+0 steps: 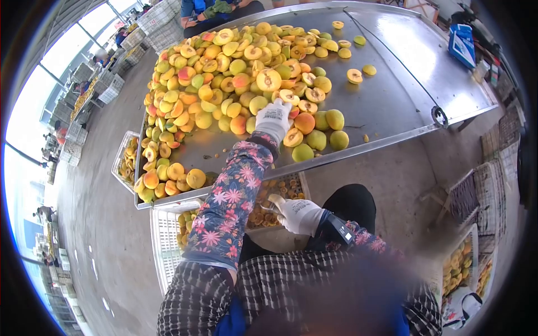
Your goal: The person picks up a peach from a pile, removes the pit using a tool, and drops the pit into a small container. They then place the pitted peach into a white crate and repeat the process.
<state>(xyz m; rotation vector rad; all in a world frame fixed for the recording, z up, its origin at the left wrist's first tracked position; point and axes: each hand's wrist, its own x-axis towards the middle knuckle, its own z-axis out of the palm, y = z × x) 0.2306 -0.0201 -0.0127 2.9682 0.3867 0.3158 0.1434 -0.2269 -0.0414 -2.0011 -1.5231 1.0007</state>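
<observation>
My left hand [273, 120], in a white glove, reaches into a pile of halved yellow peaches [224, 73] on the metal table. Its fingers are closed at a peach half [288, 97] whose cut side shows. Several whole-looking green and yellow peaches [317, 139] lie just right of it, by the table edge. Lower down, near my lap, my gloved right hand [302, 217] is closed around a small hand tool [276, 200] with a pale end and a thin metal part. The fingers hide the rest of that tool.
A metal table [386, 106] with a raised rim carries the fruit. Below its front edge stand a crate of brown pits [288, 186] and a white crate [165, 238] with peach pieces. A blue box [462, 46] sits at the far right. Another person [216, 10] sits opposite.
</observation>
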